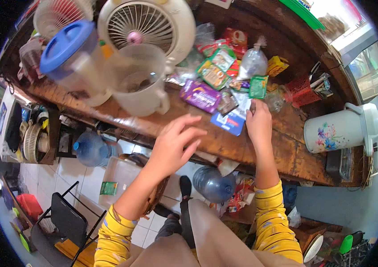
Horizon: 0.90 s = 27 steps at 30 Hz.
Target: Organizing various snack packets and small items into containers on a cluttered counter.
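You are leaning over one long wooden counter (260, 151) that is running across the view, with two fans at its far edge: a white one (146, 24) with a pink hub and a smaller one (57, 15) with a red grille. Two clear jugs are standing in front of them, one (75, 62) with a blue lid, the other (140, 82) open and handled, both blurred. One white flowered thermos pot (342, 129) is sitting at the right end, well apart from your hands, and one red mesh basket (299, 91) is sitting between it and the packets. Two blue water bottles are lying on the floor below, one (91, 149) to the left and one (213, 184) near your knee. A heap of small packets is covering the middle; I cannot count them all, but one purple packet (200, 95), one blue packet (230, 121) and one green sachet (258, 86) are standing out. Your left hand (173, 144) is hovering above the counter's near edge with fingers spread and loose, gripping nothing. Your right hand (258, 120) is resting beside the blue packet, fingertips pointing up toward the green sachet; whether it is pinching anything I cannot tell.
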### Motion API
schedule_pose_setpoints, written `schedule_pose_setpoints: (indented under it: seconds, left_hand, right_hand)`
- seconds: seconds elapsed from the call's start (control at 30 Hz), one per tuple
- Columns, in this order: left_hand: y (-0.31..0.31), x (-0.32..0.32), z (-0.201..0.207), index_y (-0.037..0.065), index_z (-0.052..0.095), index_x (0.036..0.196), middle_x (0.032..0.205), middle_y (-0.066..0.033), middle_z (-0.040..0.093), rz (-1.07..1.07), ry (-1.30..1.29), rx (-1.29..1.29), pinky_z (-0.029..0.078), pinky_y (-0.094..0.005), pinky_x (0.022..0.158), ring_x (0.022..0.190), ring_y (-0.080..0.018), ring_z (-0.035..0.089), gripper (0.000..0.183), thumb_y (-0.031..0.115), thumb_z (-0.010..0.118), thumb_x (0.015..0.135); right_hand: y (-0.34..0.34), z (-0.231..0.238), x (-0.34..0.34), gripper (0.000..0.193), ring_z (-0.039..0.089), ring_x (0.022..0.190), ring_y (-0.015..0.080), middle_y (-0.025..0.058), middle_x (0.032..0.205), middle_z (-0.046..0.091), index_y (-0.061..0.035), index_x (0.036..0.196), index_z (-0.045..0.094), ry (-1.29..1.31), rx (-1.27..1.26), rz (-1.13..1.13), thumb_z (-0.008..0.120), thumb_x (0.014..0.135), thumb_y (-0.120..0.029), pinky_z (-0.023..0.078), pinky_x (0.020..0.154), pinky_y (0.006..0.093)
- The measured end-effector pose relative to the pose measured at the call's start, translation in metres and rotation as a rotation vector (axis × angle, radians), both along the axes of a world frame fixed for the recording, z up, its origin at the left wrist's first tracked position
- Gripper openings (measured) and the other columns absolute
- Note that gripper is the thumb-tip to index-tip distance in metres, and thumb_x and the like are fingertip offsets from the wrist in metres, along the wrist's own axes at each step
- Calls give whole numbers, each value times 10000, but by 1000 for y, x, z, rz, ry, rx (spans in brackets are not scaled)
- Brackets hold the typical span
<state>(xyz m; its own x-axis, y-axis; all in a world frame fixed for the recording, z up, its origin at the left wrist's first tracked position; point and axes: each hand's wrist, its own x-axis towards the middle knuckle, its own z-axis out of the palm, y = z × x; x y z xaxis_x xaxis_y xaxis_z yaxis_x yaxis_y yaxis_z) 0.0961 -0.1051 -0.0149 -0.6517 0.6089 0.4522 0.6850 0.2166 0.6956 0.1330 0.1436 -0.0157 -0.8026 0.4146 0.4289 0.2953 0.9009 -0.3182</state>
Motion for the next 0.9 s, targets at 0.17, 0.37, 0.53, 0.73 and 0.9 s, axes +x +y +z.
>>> schedule_pose_setpoints:
  seconds: [0.17,0.37,0.53,0.73,0.9]
  left_hand:
    - [112,-64,15,69,593,949,1090,-137,544,54,-42,37,455,-373,814,976,-298,551,181,94,597,771]
    - [218,-77,3,34,568,809,746,-130,614,393,96,-382,479,-393,625,725,-307,610,341,329,694,696]
    - [249,-83,-9,59,569,765,690,-124,604,433,115,-339,472,-393,588,668,-290,610,280,284,712,679]
    - [238,-83,5,48,535,803,671,-155,584,303,47,-112,447,-416,588,671,-331,589,189,165,663,727]
    - [179,-50,30,8,495,849,777,-150,583,237,-84,302,455,-387,610,713,-307,598,120,40,588,780]
  right_hand:
    - [55,6,-47,199,588,801,408,272,951,543,71,966,511,-116,45,-128,452,786,8,484,693,444]
    - [76,41,-94,233,634,802,312,207,948,589,72,996,535,-270,118,-232,444,807,-30,520,650,360]
    - [131,64,-134,264,626,905,283,170,1062,610,-24,1017,628,-804,246,-236,513,820,-157,503,708,383]
    - [186,62,-133,326,610,938,309,138,1012,633,-71,935,675,-907,103,17,718,663,-244,483,735,395]
    - [144,108,-59,131,594,616,203,117,643,581,-8,742,569,-110,-192,236,654,728,-107,443,580,310]
